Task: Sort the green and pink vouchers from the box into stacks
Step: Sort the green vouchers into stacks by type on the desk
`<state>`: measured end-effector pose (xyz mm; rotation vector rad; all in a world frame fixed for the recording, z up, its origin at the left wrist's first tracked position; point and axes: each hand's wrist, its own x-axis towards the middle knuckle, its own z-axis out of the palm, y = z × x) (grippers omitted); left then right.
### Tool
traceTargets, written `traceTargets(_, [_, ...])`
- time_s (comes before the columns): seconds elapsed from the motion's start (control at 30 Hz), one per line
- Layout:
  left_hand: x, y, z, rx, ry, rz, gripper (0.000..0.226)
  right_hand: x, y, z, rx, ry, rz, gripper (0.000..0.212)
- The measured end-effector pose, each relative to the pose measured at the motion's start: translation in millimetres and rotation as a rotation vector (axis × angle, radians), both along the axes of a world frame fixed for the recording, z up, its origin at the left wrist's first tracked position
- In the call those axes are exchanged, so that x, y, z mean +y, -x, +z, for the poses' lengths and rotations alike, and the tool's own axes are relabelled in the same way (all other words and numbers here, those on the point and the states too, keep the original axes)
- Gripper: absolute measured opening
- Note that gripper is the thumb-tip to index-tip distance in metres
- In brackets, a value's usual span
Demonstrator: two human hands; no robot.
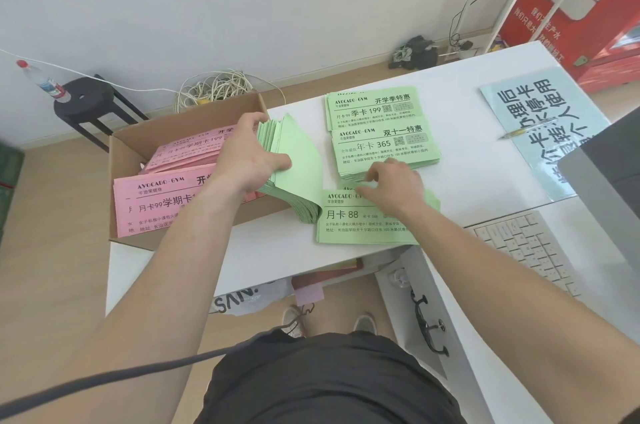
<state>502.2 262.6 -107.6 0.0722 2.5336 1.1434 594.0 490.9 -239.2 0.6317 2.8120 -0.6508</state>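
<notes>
A cardboard box (pixel 187 118) at the table's left end holds pink vouchers (pixel 152 201) in two piles. My left hand (pixel 247 155) grips a thick bundle of green vouchers (pixel 298 163), lifted open like a book beside the box. My right hand (pixel 394 184) presses down on the green stack (pixel 360 226) printed "88" near the front edge, fingers pinching its top sheet. Two more green stacks lie behind it: one printed "365" (pixel 384 149) and one printed "199" (pixel 374 108).
The white table (pixel 284 253) carries a light blue sign sheet (pixel 547 132) with a pen (pixel 526 129), a white keyboard (pixel 530 250) and a grey monitor edge (pixel 609 181) on the right. A black stool (pixel 86 101) with a bottle stands behind the box.
</notes>
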Motion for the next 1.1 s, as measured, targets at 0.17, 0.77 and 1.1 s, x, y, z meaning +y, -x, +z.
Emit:
traceTargets(0.17, [3.4, -3.9, 4.8, 0.013, -0.007, -0.015, 0.082, 34.3, -14.8, 46.1, 0.117, 0.324, -0.240, 0.016])
traceTargets(0.77, [61.0, -43.9, -17.3, 0.003, -0.027, -0.134, 0.091, -11.4, -5.6, 104.3, -0.071, 0.969, -0.217, 0.054])
traceTargets(1.1, [56.6, -55.0, -53.8, -0.384, -0.228, -0.368, 0.117, -12.5, -10.1, 97.7, -0.157, 0.816, -0.340, 0.066])
